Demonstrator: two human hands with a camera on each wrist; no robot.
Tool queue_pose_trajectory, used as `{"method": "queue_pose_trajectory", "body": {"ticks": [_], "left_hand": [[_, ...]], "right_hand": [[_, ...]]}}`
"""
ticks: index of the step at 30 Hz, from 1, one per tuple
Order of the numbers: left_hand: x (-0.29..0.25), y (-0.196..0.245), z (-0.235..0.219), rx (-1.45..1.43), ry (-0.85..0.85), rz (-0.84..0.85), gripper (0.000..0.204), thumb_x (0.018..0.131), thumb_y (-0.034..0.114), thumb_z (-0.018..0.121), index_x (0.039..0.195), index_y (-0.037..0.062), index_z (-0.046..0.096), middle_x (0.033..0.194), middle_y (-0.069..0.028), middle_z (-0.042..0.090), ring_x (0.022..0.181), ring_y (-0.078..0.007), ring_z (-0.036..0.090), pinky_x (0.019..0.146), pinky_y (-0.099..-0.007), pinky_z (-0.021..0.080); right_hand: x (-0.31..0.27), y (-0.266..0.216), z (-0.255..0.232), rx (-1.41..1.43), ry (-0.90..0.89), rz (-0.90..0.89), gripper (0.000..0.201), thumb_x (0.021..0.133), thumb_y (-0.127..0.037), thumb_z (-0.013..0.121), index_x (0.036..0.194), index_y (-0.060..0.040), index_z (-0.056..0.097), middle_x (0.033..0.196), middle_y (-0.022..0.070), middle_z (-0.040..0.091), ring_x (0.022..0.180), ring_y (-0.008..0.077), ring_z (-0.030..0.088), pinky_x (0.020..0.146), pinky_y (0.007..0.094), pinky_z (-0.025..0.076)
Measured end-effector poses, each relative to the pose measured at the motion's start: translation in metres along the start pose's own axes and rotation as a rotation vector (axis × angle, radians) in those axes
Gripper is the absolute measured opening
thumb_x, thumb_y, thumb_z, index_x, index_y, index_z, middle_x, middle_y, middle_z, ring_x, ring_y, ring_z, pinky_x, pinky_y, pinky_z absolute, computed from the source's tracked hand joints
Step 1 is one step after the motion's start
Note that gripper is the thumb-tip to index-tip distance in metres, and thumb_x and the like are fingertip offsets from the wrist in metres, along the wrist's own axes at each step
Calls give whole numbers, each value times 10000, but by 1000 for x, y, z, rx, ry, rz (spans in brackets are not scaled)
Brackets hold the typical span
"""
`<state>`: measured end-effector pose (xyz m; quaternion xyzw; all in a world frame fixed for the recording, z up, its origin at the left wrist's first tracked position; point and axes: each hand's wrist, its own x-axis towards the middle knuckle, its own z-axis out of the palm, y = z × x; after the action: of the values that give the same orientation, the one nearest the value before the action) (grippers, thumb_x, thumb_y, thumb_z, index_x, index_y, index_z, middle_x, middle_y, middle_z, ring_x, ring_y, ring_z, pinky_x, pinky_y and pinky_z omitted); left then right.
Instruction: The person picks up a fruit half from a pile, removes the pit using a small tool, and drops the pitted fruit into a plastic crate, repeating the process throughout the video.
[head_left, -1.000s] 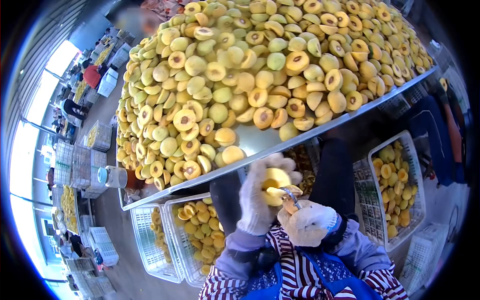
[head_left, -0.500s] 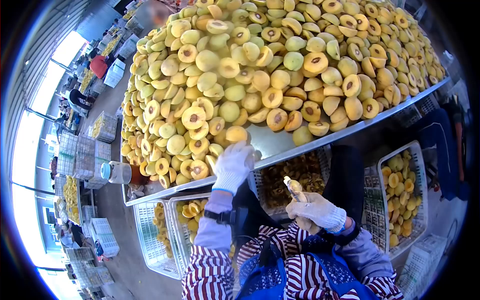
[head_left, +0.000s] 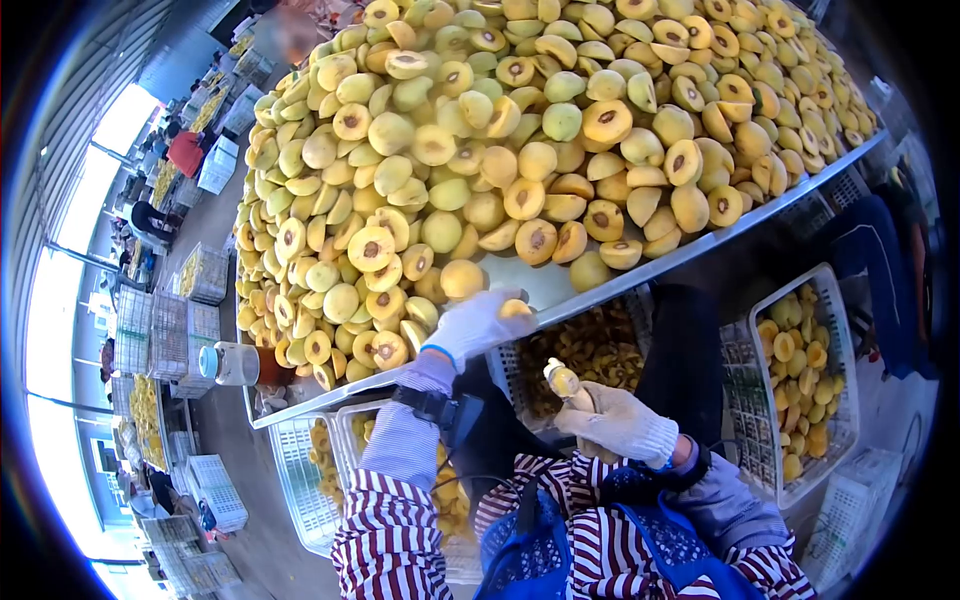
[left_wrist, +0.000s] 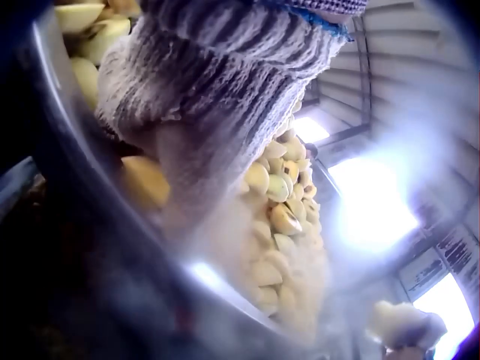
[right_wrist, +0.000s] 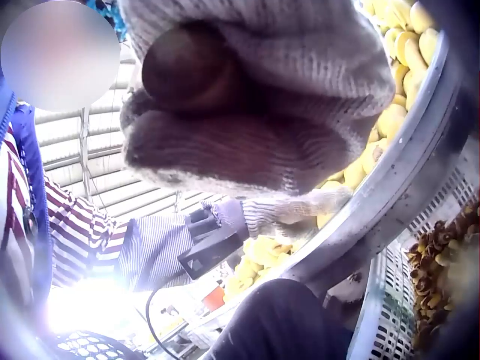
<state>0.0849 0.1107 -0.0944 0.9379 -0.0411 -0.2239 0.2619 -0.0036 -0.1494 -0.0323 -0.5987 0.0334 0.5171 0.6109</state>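
Note:
In the head view my gloved left hand (head_left: 478,325) is at the near rim of the metal table, pinching a yellow peach half (head_left: 516,309) at its fingertips. The left wrist view shows this peach half (left_wrist: 146,182) beside the knitted glove, low over the rim. My gloved right hand (head_left: 625,425) grips a pitting tool (head_left: 564,380) in front of my lap, its pale tip pointing up and away. Seen from the right wrist, the round end of the tool's handle (right_wrist: 187,67) sticks out of the curled glove. Its metal working end does not show clearly.
Halved peaches (head_left: 440,230), many with stones in, are heaped on the table (head_left: 690,245). Below the rim stands a crate of brown scraps (head_left: 590,350). Crates of peach halves flank my legs, one at the right (head_left: 800,380). A jar (head_left: 235,364) stands at the table's left corner.
The hands were together, working the tool in a peach half. They parted; the left hand reached to the heap's edge, then came right with a peach half. The right hand keeps the tool.

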Motion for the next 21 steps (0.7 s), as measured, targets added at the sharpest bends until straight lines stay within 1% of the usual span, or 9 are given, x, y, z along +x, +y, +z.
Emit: {"method": "queue_pose_trajectory", "body": {"ticks": [3,6,7,10,13,16,17,20,21], "left_hand": [[3,22,-7,61,-8,-16,493,880,450,661,1304,205,608,1194,-140,662,1097,-288,644,968,-391,485],[-2,30,-5,-675,215,-186,476,916,391,650,1332,169,585,1112,-125,674,979,-251,678,833,-351,537],[-13,46,-6,-1057,186,-84,487,933,371,650,1361,159,556,1091,-82,666,892,-183,676,719,-306,549],[-41,77,10,-461,407,543,465,930,332,673,1333,132,558,1101,-82,667,855,-172,686,666,-326,565],[-54,87,22,-92,526,21,411,933,237,680,1288,75,554,1106,-92,663,900,-165,681,706,-322,583],[-56,74,34,-746,512,-133,409,937,178,672,1285,30,516,1135,-114,646,927,-186,676,750,-328,595],[-54,61,46,-1173,471,-52,478,941,196,672,1336,21,467,1150,-113,629,943,-185,667,792,-305,587],[-71,90,44,-1332,585,171,504,941,198,676,1359,30,451,1151,-104,616,972,-188,656,820,-321,580],[-76,96,43,-986,731,223,521,914,215,717,1347,45,482,1134,-87,625,1008,-179,643,847,-324,562]], "right_hand": [[6,6,0,-43,13,-21,327,902,-341,669,1080,-81,581,640,-2,572,487,55,524,434,206,402],[2,1,-12,-89,87,-4,342,892,-360,665,1081,-85,591,657,1,590,520,55,550,473,216,434],[13,15,-18,-218,143,-68,383,892,-408,634,1076,-75,587,685,71,642,565,174,638,547,312,506],[19,15,-20,-580,289,-195,417,895,-452,597,1056,-68,580,744,167,674,661,338,683,647,429,537],[14,15,-14,-789,371,-224,416,903,-472,584,1036,-78,568,794,213,677,757,424,668,698,490,528],[3,8,-13,-782,422,-280,399,896,-452,618,1030,-80,569,791,211,673,777,410,673,685,478,527],[3,9,-14,-737,422,-299,405,886,-448,643,1025,-73,576,790,215,668,775,409,673,673,470,529],[2,3,-13,-696,391,-294,436,891,-473,632,1046,-70,572,799,220,671,783,416,671,677,475,526],[2,2,-12,-723,372,-265,439,901,-488,607,1039,-74,560,800,220,673,784,420,670,687,487,521]]}}
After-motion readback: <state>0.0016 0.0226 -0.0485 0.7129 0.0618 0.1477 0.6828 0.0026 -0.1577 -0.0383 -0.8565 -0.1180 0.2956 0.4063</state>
